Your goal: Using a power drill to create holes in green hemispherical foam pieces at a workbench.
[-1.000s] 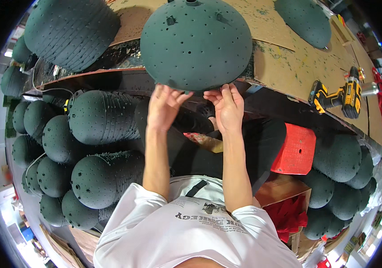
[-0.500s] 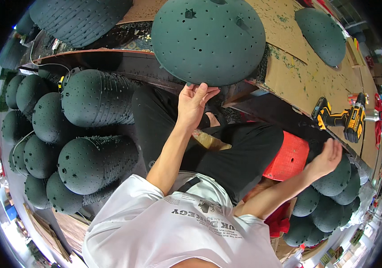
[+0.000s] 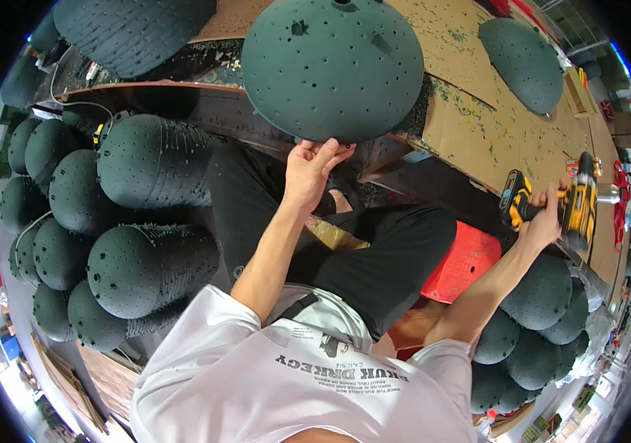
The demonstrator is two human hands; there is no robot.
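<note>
A dark green plastic dome [image 3: 330, 74] dotted with small holes rests on the workbench in front of me. At its near rim my left hand [image 3: 309, 168] is closed, thumb on the outside and fingers underneath. Over to the right, my right hand [image 3: 544, 218] wraps around the handle of a yellow and black cordless drill [image 3: 580, 208]. The drill lies on its side at the bench edge, with its battery end toward me and left of the hand. The fingertips under the dome's rim are partly hidden.
Stacks of nested green domes [image 3: 149, 159] stand at my left, with more domes [image 3: 537, 292] at lower right. Another dome [image 3: 523, 65] lies on the cardboard-covered bench [image 3: 470, 125] among green shavings. A red stool [image 3: 464, 258] is beside my leg.
My right hand has moved up and right onto the drill and closed around its handle. My left hand stays on the dome's rim. The view has shifted slightly.
</note>
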